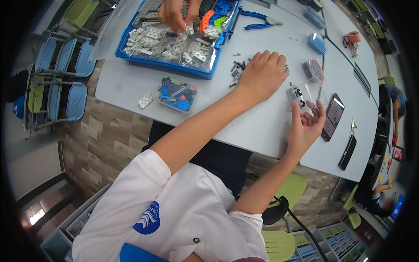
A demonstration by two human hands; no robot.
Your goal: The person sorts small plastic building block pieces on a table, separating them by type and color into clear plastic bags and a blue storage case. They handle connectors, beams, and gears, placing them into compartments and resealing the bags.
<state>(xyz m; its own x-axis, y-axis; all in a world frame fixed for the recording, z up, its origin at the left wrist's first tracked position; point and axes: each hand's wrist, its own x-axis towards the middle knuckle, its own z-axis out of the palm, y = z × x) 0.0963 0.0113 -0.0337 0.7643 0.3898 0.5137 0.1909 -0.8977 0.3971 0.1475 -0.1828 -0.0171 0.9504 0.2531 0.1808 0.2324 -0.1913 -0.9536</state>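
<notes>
My left hand [263, 75], back upward, lies over a scatter of small grey and black connector pins [236, 72]. Its curled fingertips are hidden, so what they hold cannot be told. My right hand [307, 119] grips the near side of a small clear plastic box [307, 95] between thumb and fingers. The box's lid stands open, and black pins [298, 95] lie inside at its left. Beyond my arms another person's hand [181, 14] holds a small white part above an open blue case [167, 69]. White perforated building pieces [144, 42] fill the case's front compartments.
A clear box of gears [178, 95] and a white perforated block [145, 100] lie near the front edge. Blue-handled pliers [262, 20] rest farther back. At right are lidded boxes [317, 43], a smartphone [333, 118] and a black object with a metal clip [348, 152].
</notes>
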